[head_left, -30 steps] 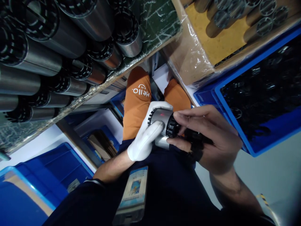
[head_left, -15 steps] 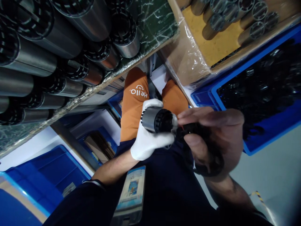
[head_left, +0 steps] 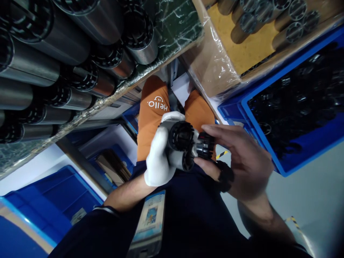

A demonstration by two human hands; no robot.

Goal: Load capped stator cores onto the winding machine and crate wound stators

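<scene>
Two hands are close together at a capped cylinder [head_left: 182, 136]: the white-gloved left hand [head_left: 159, 157] is wrapped around it, a second metal tube [head_left: 179, 159] just below it. Right beside the capped cylinder, the bare right hand [head_left: 248, 163] pinches a black toothed piece [head_left: 205, 146]; whether the two parts touch is unclear. Farther right of the cylinder is a blue bin [head_left: 251, 120] of black parts; up and right, a carton [head_left: 215, 68]; up and left, a counter [head_left: 180, 25] crowded with metal cylinders [head_left: 107, 23].
</scene>
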